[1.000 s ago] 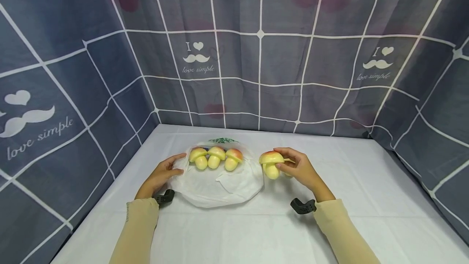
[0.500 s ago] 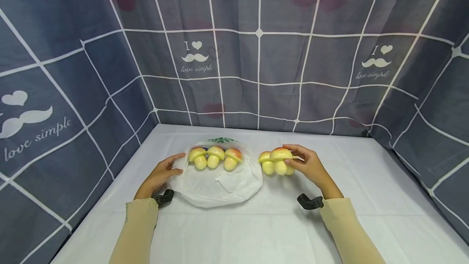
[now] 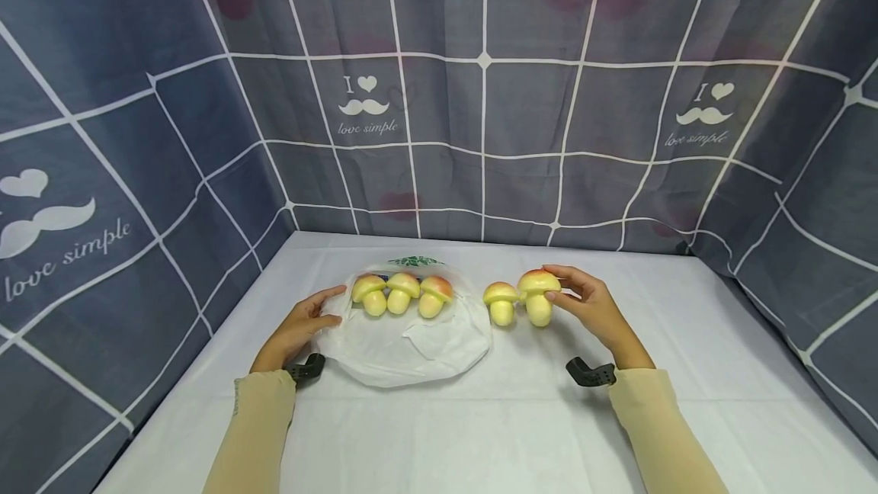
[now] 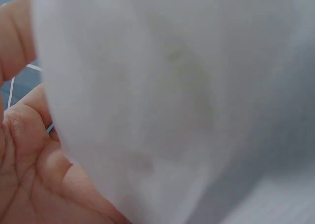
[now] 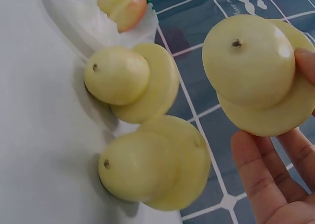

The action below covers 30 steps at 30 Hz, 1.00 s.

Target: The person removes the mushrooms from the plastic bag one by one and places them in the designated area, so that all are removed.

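Observation:
A white plastic bag (image 3: 439, 360) lies on the table with its mouth spread. Three yellow fake mushrooms (image 3: 401, 294) with reddish caps sit in a row at it. My left hand (image 3: 296, 334) holds the bag's left edge, fingers and thumb curved at the plastic; up close the bag (image 4: 147, 96) hides part of that hand. To the right of the bag, my right hand (image 3: 595, 309) grips a fake mushroom (image 5: 251, 61) by its cap, stem down, raised above the table. Beside it stand two more mushrooms, one near the bag (image 5: 118, 76) and another (image 5: 142, 165) hidden behind the held one in the head view.
The white-covered table (image 3: 446, 441) runs up to a dark grid-patterned curtain (image 3: 521, 113) at the back and both sides. Green print (image 3: 416, 261) shows on the bag's far edge. A black wrist device (image 3: 590, 373) sits below each hand.
My right hand has moved right with the gripped mushroom, away from the bag, uncovering the standing mushroom near it. The left hand and the bag have stayed in place.

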Motion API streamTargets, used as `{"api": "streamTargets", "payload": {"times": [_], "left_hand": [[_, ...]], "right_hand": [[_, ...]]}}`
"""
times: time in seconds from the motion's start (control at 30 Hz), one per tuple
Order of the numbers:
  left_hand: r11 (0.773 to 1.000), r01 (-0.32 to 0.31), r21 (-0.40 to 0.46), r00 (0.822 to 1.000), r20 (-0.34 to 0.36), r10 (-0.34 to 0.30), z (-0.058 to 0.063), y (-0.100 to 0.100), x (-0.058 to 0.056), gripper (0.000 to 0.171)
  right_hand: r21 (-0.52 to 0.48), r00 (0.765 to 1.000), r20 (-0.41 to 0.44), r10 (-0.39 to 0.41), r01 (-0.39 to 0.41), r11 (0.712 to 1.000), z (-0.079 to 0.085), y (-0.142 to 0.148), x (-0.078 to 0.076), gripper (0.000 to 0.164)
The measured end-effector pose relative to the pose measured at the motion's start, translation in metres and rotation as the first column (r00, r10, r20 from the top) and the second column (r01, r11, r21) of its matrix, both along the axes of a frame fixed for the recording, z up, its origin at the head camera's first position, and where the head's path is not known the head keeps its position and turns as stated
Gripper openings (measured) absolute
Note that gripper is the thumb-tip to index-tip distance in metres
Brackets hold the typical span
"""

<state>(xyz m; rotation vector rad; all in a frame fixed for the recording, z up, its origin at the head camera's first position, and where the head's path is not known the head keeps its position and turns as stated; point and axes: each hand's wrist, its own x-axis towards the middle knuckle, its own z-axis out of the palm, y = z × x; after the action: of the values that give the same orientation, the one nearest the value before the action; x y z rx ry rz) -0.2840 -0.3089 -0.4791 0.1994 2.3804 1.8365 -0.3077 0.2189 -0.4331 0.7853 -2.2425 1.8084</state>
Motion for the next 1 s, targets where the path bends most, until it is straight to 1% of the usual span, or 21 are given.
{"api": "streamTargets", "payload": {"times": [0.2,0.43,0.67,1.0], "left_hand": [[1.0,-0.009,-0.015,1.0,-0.002,0.009,0.0,-0.001,-0.001,0.074],[1.0,-0.005,-0.02,1.0,0.0,0.005,0.002,-0.001,0.0,0.074],[1.0,-0.007,-0.015,1.0,0.002,0.007,0.003,0.0,0.002,0.074],[1.0,-0.006,-0.005,1.0,0.014,0.006,0.003,0.002,0.001,0.075]], "right_hand": [[-0.012,0.999,0.007,-0.052,0.052,0.999,-0.001,0.013,-0.002,0.044],[-0.011,0.991,0.07,-0.117,0.118,0.993,-0.007,0.032,-0.004,0.045],[-0.002,0.981,0.121,-0.152,0.154,0.988,-0.014,0.046,-0.005,0.047],[0.025,0.974,0.138,-0.182,0.18,0.983,-0.027,0.063,-0.007,0.05]]}}
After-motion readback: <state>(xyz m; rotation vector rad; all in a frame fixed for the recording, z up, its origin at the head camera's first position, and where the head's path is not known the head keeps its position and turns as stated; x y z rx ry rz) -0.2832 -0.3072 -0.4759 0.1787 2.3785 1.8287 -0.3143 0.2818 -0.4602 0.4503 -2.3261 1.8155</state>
